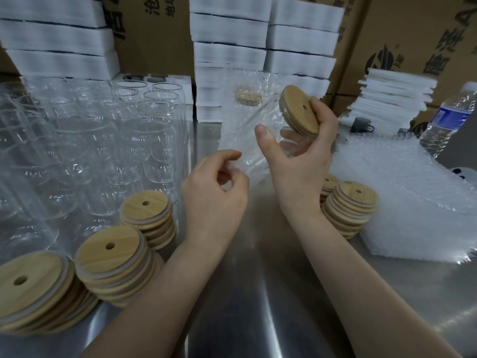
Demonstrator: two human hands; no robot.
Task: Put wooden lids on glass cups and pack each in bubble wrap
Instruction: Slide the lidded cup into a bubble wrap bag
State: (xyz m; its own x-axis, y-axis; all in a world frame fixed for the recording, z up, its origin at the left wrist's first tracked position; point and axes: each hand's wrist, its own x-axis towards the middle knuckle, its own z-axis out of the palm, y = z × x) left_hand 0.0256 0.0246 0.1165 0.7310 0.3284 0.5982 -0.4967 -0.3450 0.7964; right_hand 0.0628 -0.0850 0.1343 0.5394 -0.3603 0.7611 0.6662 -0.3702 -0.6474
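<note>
My right hand (299,161) grips a glass cup (260,130) tilted up to the right, with a round wooden lid (299,111) on its mouth and my fingers over the lid's rim. My left hand (216,187) pinches the edge of a bubble wrap bag (240,164) at the cup's base. Several bare glass cups (103,140) stand at the left. Stacks of wooden lids (113,262) lie front left, and another lid stack (348,205) sits behind my right wrist.
A pile of bubble wrap bags (413,197) lies at the right on the steel table (258,293). White foam stacks (229,47) and cardboard boxes (413,34) line the back. A wrapped lidded cup (247,96) stands behind. A water bottle (446,117) stands far right.
</note>
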